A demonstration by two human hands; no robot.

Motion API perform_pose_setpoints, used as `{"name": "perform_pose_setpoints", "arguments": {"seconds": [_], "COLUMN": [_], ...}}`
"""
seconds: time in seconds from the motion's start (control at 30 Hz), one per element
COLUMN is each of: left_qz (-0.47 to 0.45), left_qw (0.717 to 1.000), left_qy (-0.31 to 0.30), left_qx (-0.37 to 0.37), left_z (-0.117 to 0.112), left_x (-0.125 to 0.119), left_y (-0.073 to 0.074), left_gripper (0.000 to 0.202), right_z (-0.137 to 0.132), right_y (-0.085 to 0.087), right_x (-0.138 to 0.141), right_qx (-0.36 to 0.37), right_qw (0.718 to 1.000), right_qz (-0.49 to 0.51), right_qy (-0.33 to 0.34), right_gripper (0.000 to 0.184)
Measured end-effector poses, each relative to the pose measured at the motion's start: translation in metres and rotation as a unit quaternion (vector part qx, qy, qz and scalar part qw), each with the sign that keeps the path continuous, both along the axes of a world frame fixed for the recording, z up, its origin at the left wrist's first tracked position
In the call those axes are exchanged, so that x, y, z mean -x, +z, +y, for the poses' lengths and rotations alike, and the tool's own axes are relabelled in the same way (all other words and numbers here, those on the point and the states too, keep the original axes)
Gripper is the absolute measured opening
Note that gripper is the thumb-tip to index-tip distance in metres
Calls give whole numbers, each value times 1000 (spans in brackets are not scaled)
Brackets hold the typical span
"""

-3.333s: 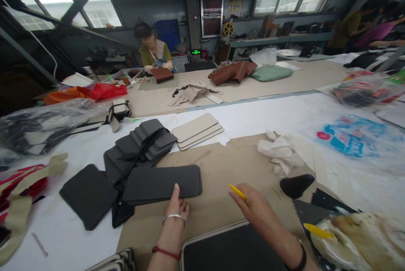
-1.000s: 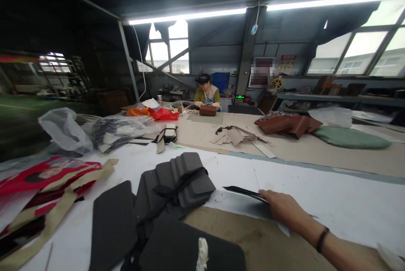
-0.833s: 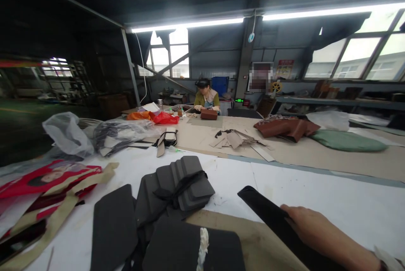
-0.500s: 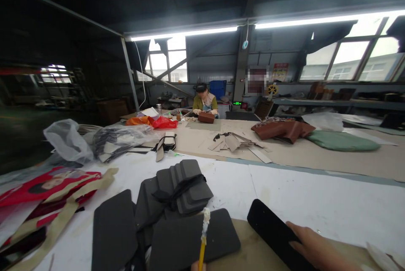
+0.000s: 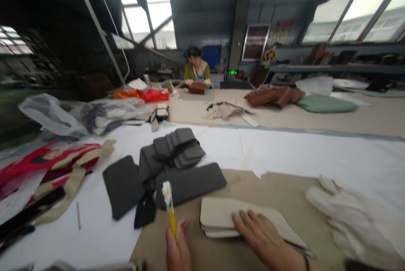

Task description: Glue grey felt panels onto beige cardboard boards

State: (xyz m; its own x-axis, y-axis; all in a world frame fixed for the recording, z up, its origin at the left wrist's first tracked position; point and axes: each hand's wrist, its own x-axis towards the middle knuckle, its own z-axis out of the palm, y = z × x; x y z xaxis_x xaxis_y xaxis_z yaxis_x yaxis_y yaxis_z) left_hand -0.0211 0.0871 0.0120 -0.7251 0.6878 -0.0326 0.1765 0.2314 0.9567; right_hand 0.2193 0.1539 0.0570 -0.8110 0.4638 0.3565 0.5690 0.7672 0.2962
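My left hand (image 5: 177,243) grips the yellow handle of a brush (image 5: 171,216), held upright with a thick whitish paste on its tip. Flat on a stack of beige panels with rounded corners and dark edges (image 5: 218,214) lies my right hand (image 5: 257,228), its fingers stretched out. Just beyond the brush is a dark grey rounded panel (image 5: 196,183). Behind it, a fanned pile of grey panels (image 5: 177,148) is tied with a black strip. Another grey panel (image 5: 122,186) lies left of these.
A brown sheet (image 5: 243,182) covers part of the white table surface (image 5: 284,148). White crumpled cloth (image 5: 335,203) lies at right, red and beige fabric (image 5: 63,161) at left. Across a farther table sits a person (image 5: 198,70) with a brown box-shaped piece (image 5: 197,88).
The view has tipped down. My right hand held a black panel on edge; now it rests on beige panels, and no black face shows. The brush has shifted left, with my left hand now visible.
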Motion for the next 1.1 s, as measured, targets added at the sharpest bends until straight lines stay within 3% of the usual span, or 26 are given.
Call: {"name": "perform_pose_setpoints", "arguments": {"seconds": [0.1, 0.23, 0.3, 0.37, 0.43, 0.5, 0.57, 0.67, 0.9, 1.0, 1.1], "left_qz": [-2, 26, 54, 94, 129, 147, 153, 163, 172, 172, 167], "left_qw": [1000, 999, 996, 988, 978, 971, 969, 968, 962, 960, 963], "left_qy": [-2, -46, -60, -75, -96, -118, -130, -147, -176, -182, -177], "left_qx": [-28, 2, 43, 93, 134, 149, 144, 124, 118, 124, 119], "left_z": [-17, -20, -18, -15, -10, -6, -3, -3, -7, -6, -7], "left_x": [-7, -14, -17, -20, -23, -28, -33, -39, -38, -37, -37], "left_y": [-8, -10, -8, -5, -3, -1, -1, -2, -2, 0, -1], "left_gripper": [37, 32, 30, 26, 23, 19, 16, 15, 18, 18, 19], "right_z": [-32, -32, -22, -9, 4, 12, 16, 15, 7, 3, 0], "right_y": [-9, 3, 11, 14, 10, 2, -5, -12, -7, -3, -5], "right_x": [17, 12, -4, -24, -45, -61, -69, -74, -77, -72, -69], "right_qx": [130, 295, 311, 294, 298, 334, 373, 405, 425, 412, 388], "right_qw": [987, 950, 941, 921, 873, 818, 787, 765, 698, 690, 709], "right_qz": [-95, -96, -71, -48, -39, -36, -25, 13, 107, 90, 80], "right_qy": [-13, -30, -115, -249, -384, -466, -491, -501, -567, -588, -583], "right_gripper": [42, 42, 37, 33, 33, 34, 35, 36, 37, 32, 27]}}
